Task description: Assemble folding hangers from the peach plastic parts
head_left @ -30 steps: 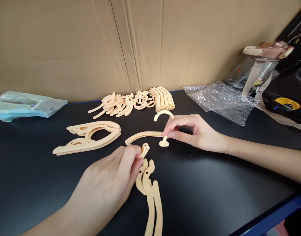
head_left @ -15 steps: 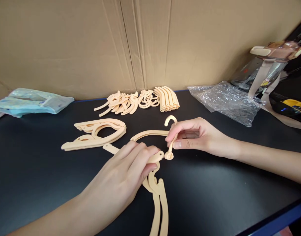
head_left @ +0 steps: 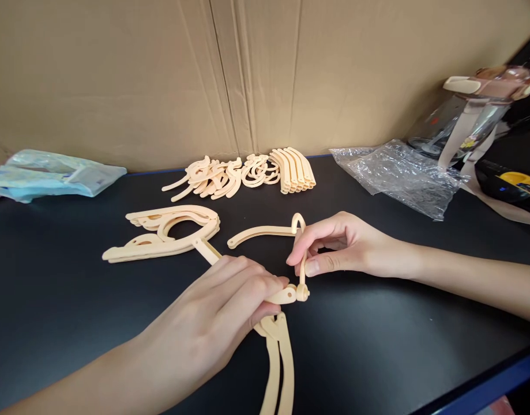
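My left hand (head_left: 221,311) is closed on a peach plastic hanger arm (head_left: 206,249) that runs under my fingers; its round end (head_left: 287,296) pokes out at my fingertips. My right hand (head_left: 338,245) pinches an upright peach hook piece (head_left: 300,253), whose bottom knob (head_left: 303,292) touches that round end. A second curved arm (head_left: 256,234) lies on the black table (head_left: 377,323) just behind the hook. Two more arms (head_left: 277,369) lie side by side below my left hand.
A stack of folded hangers (head_left: 161,236) lies at the left. Loose hooks and arms (head_left: 243,173) sit by the cardboard wall (head_left: 247,75). A blue packet (head_left: 48,176) is far left. A clear plastic bag (head_left: 398,173) and a jug (head_left: 468,115) stand at right.
My left hand lifted one hanger arm off the pair and carried it right. My right hand stood the hook piece upright and brought its knob down against the arm's end.
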`<state>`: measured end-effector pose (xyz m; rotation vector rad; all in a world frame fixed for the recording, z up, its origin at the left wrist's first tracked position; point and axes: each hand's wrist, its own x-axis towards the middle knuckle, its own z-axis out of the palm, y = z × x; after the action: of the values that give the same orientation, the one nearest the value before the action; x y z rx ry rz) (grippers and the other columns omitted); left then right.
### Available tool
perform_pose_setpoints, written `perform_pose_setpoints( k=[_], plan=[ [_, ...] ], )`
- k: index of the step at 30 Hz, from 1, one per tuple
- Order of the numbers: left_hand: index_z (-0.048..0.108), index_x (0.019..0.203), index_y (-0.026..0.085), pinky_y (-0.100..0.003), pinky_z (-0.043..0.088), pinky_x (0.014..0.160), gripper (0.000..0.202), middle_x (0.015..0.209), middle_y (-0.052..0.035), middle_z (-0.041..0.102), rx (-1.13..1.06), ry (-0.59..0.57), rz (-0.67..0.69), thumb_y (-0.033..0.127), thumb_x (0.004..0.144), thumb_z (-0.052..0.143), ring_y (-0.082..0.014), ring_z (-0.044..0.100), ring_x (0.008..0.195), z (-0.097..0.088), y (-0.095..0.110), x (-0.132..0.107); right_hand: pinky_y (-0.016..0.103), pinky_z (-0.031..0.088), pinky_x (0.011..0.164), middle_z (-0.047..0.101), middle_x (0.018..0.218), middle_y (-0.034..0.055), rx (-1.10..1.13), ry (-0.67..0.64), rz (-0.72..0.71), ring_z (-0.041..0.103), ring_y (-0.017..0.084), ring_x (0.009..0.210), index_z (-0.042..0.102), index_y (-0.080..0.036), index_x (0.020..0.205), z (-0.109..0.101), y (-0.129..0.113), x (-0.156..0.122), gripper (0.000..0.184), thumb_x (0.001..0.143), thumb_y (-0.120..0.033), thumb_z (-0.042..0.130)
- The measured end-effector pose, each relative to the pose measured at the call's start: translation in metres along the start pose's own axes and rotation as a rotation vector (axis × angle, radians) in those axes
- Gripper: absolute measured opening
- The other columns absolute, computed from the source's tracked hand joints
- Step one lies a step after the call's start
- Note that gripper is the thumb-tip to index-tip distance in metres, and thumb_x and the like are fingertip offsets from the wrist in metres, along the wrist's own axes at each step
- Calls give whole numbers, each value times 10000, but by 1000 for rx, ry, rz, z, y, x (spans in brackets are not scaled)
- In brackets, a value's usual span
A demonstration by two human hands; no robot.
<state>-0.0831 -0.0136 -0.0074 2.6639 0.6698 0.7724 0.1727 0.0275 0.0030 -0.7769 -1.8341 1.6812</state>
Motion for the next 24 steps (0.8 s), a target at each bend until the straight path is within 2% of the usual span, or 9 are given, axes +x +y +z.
perform_pose_setpoints(
  k=[5,12,19,24],
  plan=[
    [541,1170,214,-250,490,822,200,1025,-29,696,-12,5,21,102,1030,451,-149,630,948,-1,1,1,238,488,724,755,864,-8,-37,-21,-19,630,92,747,776,-186,961,0,-1,0,136,856,-273,764],
    [555,1126,154,-304,437,669,146,906,-40,714,150,71,92,95,1014,481,-147,612,707,1,0,1,262,464,661,718,803,7,-134,26,11,585,108,700,767,-159,915,3,-4,0,163,854,-310,753],
    [552,1135,94,-329,386,609,143,836,-42,716,370,19,144,78,1015,476,-153,593,652,-2,6,5,269,544,737,733,804,10,-76,75,16,676,123,757,741,-147,895,8,-3,0,106,862,-247,731],
    [560,1120,101,-335,412,637,128,831,-25,720,447,50,144,78,1007,504,-155,621,668,-1,10,6,291,564,755,753,833,16,-144,116,-34,703,146,786,748,-161,904,8,-1,1,109,866,-262,727]
  ],
)
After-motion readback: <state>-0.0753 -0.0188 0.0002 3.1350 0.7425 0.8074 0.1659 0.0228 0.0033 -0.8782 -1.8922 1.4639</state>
